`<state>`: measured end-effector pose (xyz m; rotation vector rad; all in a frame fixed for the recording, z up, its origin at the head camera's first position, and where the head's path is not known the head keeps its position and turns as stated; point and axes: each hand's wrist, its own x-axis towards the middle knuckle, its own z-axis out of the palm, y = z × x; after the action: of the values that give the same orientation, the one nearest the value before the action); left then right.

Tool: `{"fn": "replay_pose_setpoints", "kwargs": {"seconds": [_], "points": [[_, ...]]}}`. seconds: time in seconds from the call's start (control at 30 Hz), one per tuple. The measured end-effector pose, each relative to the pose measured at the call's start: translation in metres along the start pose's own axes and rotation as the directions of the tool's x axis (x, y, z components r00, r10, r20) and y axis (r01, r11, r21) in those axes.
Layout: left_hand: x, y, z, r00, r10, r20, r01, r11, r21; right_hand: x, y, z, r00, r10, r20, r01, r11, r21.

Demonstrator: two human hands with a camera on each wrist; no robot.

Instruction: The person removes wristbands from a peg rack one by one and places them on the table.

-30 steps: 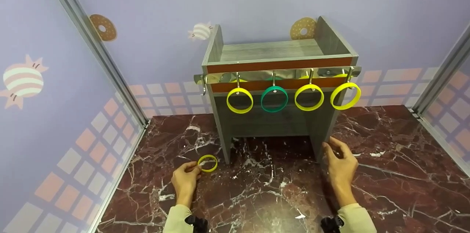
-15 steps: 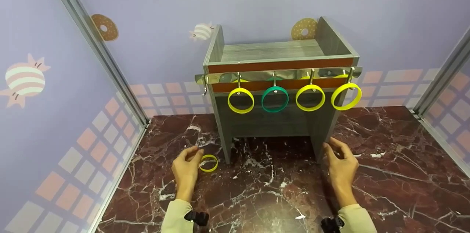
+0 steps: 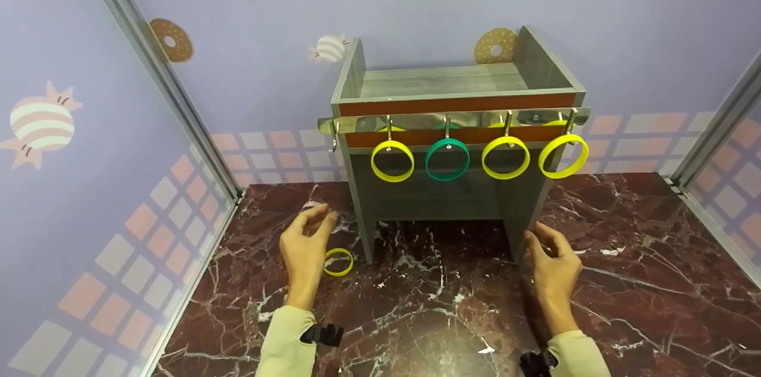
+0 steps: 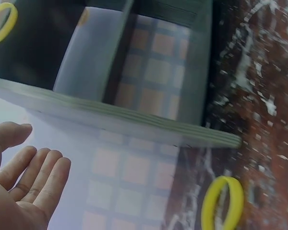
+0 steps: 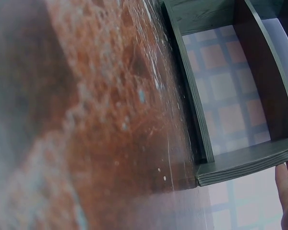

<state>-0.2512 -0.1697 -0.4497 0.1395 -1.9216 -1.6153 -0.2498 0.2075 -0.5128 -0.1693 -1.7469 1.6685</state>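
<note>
Your left hand [image 3: 306,249], left of centre in the lower half of the head view, is empty, its fingers loosely extended and the thumb well apart from them. Your right hand [image 3: 556,270], lower right, rests its fingertips against the outer side of the grey stand [image 3: 440,81], without visibly gripping it.

Just beside your left wrist lies the loose yellow ring [image 4: 236,203], left of centre in the head view, flat on the dark red marbled tabletop [image 3: 452,317] and near the stand's left leg. It looks light and thin-walled, perhaps a slightly springy plastic or rubber band, unlikely to break; a smooth surface might slip. The rim seems the best hold: pinch the band between thumb and forefinger, without squeezing it out of round.

Further up, a metal rail [image 3: 416,121] crosses the stand's front. From its hooks hang, left to right, a yellow ring, a green ring [image 3: 447,178] and two more yellow rings. The leftmost hook [image 3: 334,138] is bare. Lilac walls with printed sweets rise behind.
</note>
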Motion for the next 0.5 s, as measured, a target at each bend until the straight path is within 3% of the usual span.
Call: {"fn": "replay_pose_setpoints", "kwargs": {"seconds": [0.17, 0.5], "points": [[0.003, 0.022, 0.011, 0.998, 0.068, 0.016, -0.067, 0.994, -0.087, -0.001, -0.001, -0.001, 0.999, -0.033, -0.016, 0.033, 0.999, -0.025], [0.005, 0.059, 0.026, 0.991, 0.128, 0.032, -0.119, 0.973, -0.199, -0.001, 0.0, 0.001, 0.999, -0.046, -0.013, 0.046, 0.999, -0.018]]}}
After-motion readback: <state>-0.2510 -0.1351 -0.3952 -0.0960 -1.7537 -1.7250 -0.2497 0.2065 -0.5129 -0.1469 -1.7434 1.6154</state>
